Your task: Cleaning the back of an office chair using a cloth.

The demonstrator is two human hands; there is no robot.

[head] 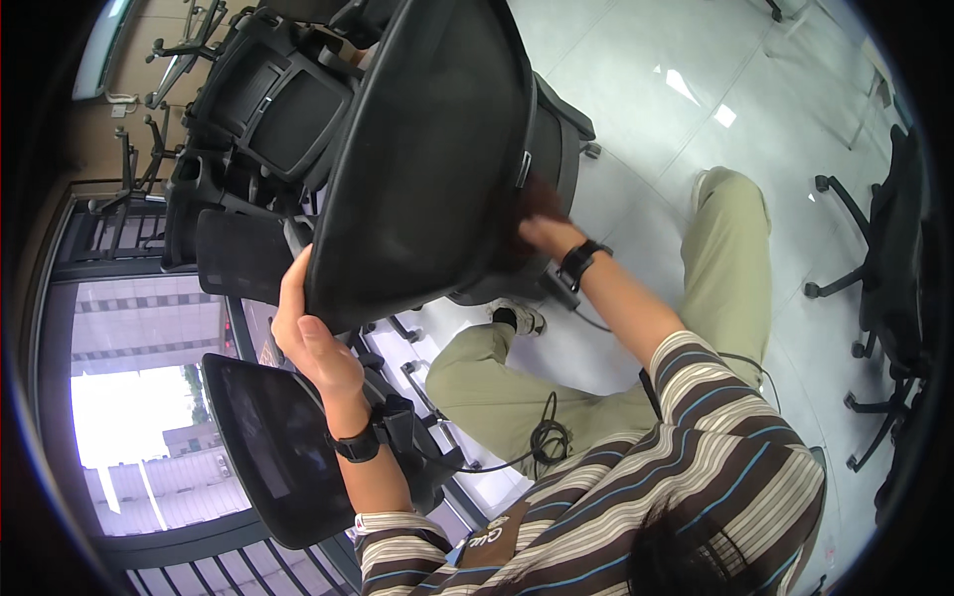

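Observation:
A black mesh office chair backrest (432, 156) fills the upper middle, tilted close before me. My left hand (320, 354) grips its lower left edge, thumb on the near side and fingers along the rim. At the backrest's right side, my right hand (551, 235) is on a dark reddish-brown cloth-like thing (540, 205), blurred and partly lost against the black chair. Below the hand, part of the chair's black seat or arm shows. Both wrists wear black bands. The fingertips of my right hand are hidden.
Stacked black office chairs (276, 112) stand at the upper left. Another black chair back (276, 447) is at the lower left by a window (141, 425). More chairs (887, 283) line the right over the tiled floor (633, 89). A coiled black cable (550, 439) hangs near my lap.

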